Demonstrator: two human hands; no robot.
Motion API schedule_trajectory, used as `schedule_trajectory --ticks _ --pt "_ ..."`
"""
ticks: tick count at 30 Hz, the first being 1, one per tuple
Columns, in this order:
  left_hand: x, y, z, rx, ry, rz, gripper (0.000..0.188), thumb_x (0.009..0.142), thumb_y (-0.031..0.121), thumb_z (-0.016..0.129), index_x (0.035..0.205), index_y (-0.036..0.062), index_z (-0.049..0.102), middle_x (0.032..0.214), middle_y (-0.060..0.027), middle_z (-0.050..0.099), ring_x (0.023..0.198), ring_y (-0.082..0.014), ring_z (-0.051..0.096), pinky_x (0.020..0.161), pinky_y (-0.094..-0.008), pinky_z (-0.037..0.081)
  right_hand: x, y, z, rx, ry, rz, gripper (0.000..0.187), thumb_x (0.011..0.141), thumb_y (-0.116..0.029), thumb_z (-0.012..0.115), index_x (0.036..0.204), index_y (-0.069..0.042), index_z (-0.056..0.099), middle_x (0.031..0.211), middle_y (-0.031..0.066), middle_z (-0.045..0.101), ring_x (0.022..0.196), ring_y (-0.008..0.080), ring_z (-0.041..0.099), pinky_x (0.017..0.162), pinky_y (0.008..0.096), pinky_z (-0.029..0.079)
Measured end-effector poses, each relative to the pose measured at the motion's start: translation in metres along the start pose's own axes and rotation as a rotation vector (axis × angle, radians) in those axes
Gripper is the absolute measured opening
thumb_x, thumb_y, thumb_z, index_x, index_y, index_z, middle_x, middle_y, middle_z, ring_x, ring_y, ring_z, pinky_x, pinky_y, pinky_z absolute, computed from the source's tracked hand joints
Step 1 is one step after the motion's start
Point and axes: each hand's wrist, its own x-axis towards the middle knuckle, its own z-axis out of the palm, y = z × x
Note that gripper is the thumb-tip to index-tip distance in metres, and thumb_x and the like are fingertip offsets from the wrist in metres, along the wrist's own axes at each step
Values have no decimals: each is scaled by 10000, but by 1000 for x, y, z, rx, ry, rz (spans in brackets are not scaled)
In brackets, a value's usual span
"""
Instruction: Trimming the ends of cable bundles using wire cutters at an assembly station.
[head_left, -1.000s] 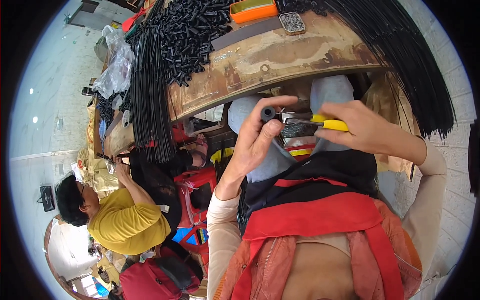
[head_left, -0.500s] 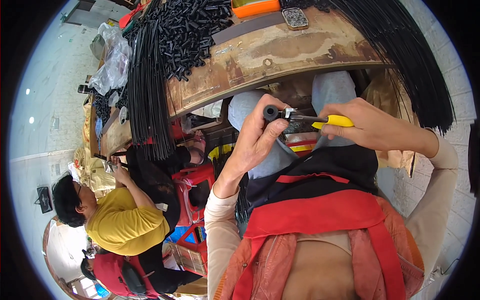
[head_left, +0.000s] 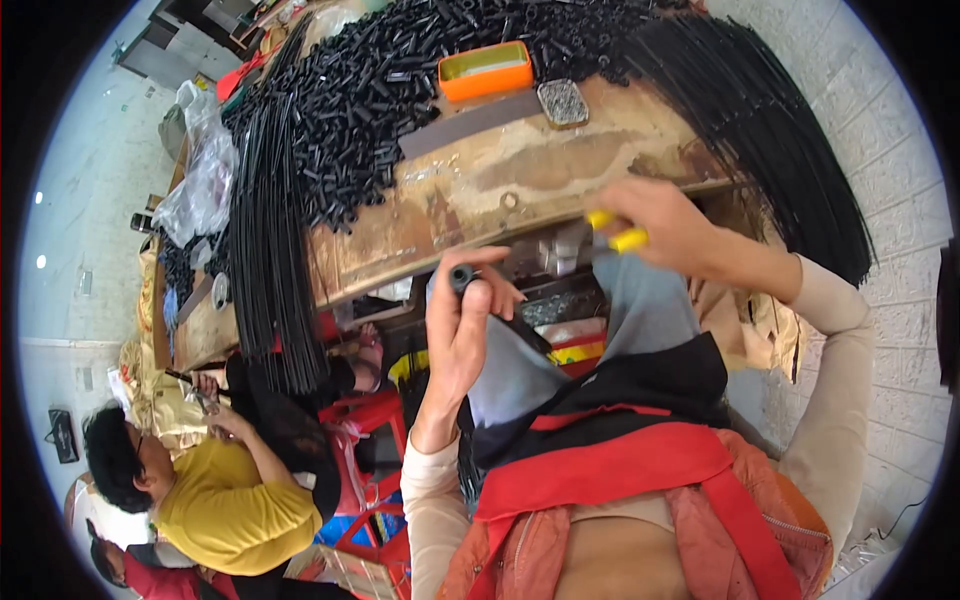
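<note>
One black tube [head_left: 463, 277] is gripped in the left hand [head_left: 455, 335], near the table [head_left: 550, 165]. The right hand [head_left: 662, 225] holds one yellow-handled pliers [head_left: 630, 240], blurred, so I cannot tell their opening. I count one orange box [head_left: 490, 87], two bundles of black rods [head_left: 262, 240].

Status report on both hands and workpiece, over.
Left hand holds black tube. Right hand grips yellow-handled tool, its head blurred. Orange tray, small dish on bench, beyond both hands.
</note>
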Motion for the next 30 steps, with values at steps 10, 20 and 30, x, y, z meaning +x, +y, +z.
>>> schedule_trajectory --ticks 10,20,30 --pt "18 -19 -1 1 15 -149 428 1000 362 498 1160 -34 501 702 -7 410 610 -88 371 558 -241 326 97 157 4 -599 -60 169 217 754 -49 583 967 -49 620 889 116 636 846 336 628 709 438 501" --pt "23 -20 6 -7 27 -172 374 1000 311 513 1142 -35 520 711 8 414 623 -75 354 562 -237 304 111 159 -7 -362 -61 431 205 817 -175 639 972 -43 661 773 113 654 753 274 645 650 361 487" --pt "-9 15 28 172 -108 -88 468 1008 376 441 1338 45 452 908 -64 533 620 -90 420 615 -239 386 117 164 -26 617 40 870 152 774 -128 686 712 -26 593 614 40 570 511 120 550 480 273 436"
